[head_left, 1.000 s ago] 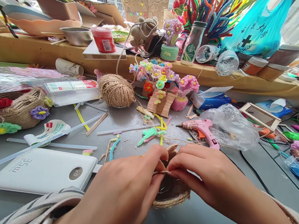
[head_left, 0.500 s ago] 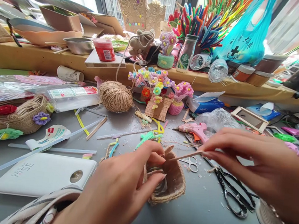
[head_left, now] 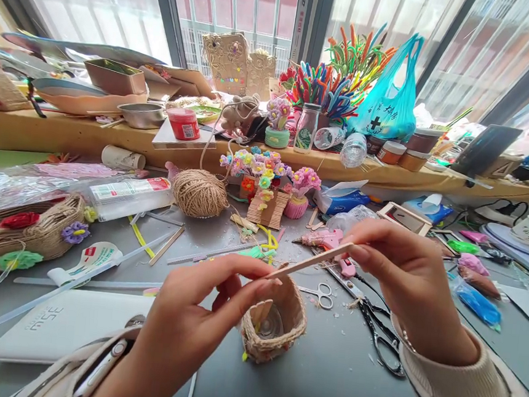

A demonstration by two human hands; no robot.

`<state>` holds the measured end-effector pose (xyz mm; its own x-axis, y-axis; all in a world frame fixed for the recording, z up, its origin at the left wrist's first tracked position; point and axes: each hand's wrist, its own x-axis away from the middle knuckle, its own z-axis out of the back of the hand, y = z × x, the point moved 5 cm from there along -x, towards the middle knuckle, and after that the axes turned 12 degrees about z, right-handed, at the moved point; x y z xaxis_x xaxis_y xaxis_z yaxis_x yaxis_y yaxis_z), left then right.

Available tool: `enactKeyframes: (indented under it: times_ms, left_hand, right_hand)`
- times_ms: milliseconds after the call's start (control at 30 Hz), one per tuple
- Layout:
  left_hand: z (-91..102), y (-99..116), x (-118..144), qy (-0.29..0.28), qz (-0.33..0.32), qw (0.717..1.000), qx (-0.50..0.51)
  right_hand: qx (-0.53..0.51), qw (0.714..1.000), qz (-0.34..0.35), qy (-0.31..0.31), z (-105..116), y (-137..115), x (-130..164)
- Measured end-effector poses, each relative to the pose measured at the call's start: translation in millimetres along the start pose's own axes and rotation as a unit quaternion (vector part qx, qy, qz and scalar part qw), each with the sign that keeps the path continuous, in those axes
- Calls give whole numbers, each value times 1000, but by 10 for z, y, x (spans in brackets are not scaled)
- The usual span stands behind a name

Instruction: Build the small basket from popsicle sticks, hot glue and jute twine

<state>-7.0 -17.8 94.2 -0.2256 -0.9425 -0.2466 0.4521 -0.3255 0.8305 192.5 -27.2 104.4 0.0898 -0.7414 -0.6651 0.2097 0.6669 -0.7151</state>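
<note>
We hold a thin wooden stick [head_left: 311,261] between our 2 hands: the right hand [head_left: 395,268] pinches its upper end, the left hand [head_left: 198,316] its lower end, just above a small twine-wrapped basket [head_left: 274,329] on the grey table [head_left: 336,384]. The stick looks light, stiff and easy to snap, so the ends seem the best hold. The basket looks light and likely to tip. Small scissors [head_left: 321,294] and black scissors [head_left: 382,332] lie near, a pink glue gun [head_left: 330,241] behind, a white power bank [head_left: 63,329] at left.
</note>
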Motion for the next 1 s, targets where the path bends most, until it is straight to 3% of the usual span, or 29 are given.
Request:
enactKeyframes:
  times_ms: [67,133,167,200,233,267,433,533,733,1000]
  left_hand:
    - [44,3,-10,32,3,999,7]
    - [101,-2,-24,64,9,998,7]
    - [133,-4,-31,82,9,997,6]
    - [165,-2,-36,99,6,995,3]
    - [195,0,-40,116,2,993,0]
    - [221,4,-42,129,-4,992,-2]
    - [280,10,-38,167,-20,986,6]
    - [277,3,-38,169,-25,985,6]
    - [273,-20,-44,170,-34,985,-11]
    - [282,-54,-93,150,-43,987,-34]
  right_hand:
    - [39,999,5,-16,38,19,-33]
    - [165,985,-17,-56,84,108,-78]
    - [265,959,-46,-84,112,196,-96]
    - [380,911,-85,-132,131,317,-102]
    - [494,837,-141,-187,158,469,-88]
    - [528,806,-174,-200,179,604,-74]
    - [584,723,-287,-232,178,1195,105]
    - [586,703,-317,-249,156,1342,195]
    - [594,686,-341,-247,163,1370,229]
    - [590,704,-329,-217,181,1441,231]
